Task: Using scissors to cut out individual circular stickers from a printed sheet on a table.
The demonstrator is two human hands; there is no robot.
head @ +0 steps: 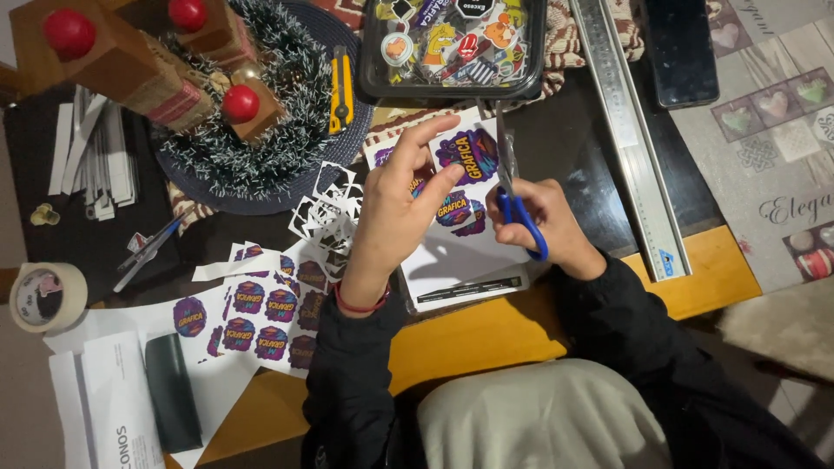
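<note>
Nearest the camera lies a pale grey lap [543,417] between two black sleeves; at the lower left, white folded papers [109,404] and a flat black case [172,393] rest on the table; just beyond them a sheet of round purple stickers [252,317] lies flat, with a roll of pale tape [45,295] well off to its left at the table edge.

Above the lap, the left hand [395,208], a red band at its wrist, pinches the sticker sheet [465,161] between thumb and fingers, closed on its left part and holding it raised above a white offcut sheet [460,269]; the right hand [543,224] is closed through the blue handles of a pair of scissors [512,195], the blades pointing away from the person and running up along the right side of the held sheet; whether the blades are parted cannot be told.

Just left of the left hand, a heap of white cut-out scraps [328,213] lies on the dark tabletop; a pair of tweezers [149,247] lies further left.

Farther off, a long metal ruler [630,130] runs diagonally on the right, with a dark phone [679,48] beside its far end; a black tray of assorted stickers [453,43] stands beyond the scissors; a yellow utility knife [341,87] lies on a round dark mat with a tinsel wreath [282,113], and wooden blocks topped with red balls [130,61] stand at the far left.
</note>
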